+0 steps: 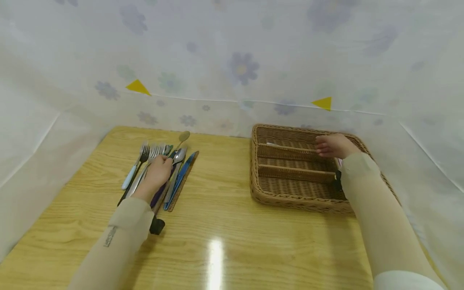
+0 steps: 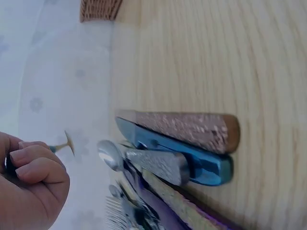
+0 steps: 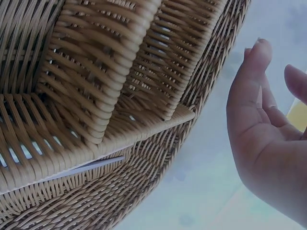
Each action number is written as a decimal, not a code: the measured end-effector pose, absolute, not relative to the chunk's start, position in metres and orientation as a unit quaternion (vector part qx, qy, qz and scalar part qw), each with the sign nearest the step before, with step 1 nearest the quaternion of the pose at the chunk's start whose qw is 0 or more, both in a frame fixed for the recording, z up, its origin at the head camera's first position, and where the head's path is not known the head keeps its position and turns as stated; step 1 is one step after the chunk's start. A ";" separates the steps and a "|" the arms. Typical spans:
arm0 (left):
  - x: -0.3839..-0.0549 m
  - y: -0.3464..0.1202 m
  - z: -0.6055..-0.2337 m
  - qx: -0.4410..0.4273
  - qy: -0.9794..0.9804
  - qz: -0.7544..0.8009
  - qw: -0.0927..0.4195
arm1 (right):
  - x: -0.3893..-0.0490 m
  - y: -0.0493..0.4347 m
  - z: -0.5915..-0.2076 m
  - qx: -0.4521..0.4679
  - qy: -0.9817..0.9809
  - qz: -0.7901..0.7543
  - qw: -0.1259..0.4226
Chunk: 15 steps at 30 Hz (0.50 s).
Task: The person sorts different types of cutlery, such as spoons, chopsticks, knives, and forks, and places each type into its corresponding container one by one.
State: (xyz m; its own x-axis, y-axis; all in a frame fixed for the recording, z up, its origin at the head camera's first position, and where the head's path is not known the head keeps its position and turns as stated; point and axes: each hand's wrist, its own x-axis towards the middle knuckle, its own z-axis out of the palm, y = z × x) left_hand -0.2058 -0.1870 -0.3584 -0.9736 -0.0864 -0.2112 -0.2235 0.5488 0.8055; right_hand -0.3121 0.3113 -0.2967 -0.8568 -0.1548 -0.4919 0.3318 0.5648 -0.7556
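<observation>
My left hand grips a spoon by its handle, fingers curled, above the pile of cutlery. Past the fingers shows the spoon's gold-toned bowl, seen edge-on in the left wrist view. Beneath and around this hand lie several forks, a silver spoon, a blue-handled piece and a brown textured handle. Over the back right part of a brown wicker basket hovers my right hand, its fingers loosely bent and holding nothing. The gripped spoon's handle is mostly hidden.
Wicker dividers split the basket into compartments. A thin pale item lies in its side compartment. The wooden table stretches between cutlery and basket. White flowered sheeting with two yellow triangles closes off the back and sides.
</observation>
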 end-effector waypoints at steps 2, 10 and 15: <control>-0.202 -0.182 -0.353 -0.082 0.873 0.474 0.082 | -0.310 0.309 -0.296 0.045 0.847 -0.460 0.263; -0.186 -0.163 -0.336 -0.051 0.846 0.527 0.054 | -0.302 0.298 -0.298 0.042 0.843 -0.469 0.259; -0.177 -0.160 -0.329 -0.029 0.802 0.588 0.098 | -0.299 0.290 -0.298 0.028 0.844 -0.468 0.259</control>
State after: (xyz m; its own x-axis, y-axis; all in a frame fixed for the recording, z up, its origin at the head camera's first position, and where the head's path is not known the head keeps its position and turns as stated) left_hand -0.1770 -0.1597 -0.3291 -0.9793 0.0687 -0.1903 -0.1607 0.3068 0.9381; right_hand -0.2993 0.2898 -0.2977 -0.8639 -0.1964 -0.4637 0.2894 0.5600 -0.7763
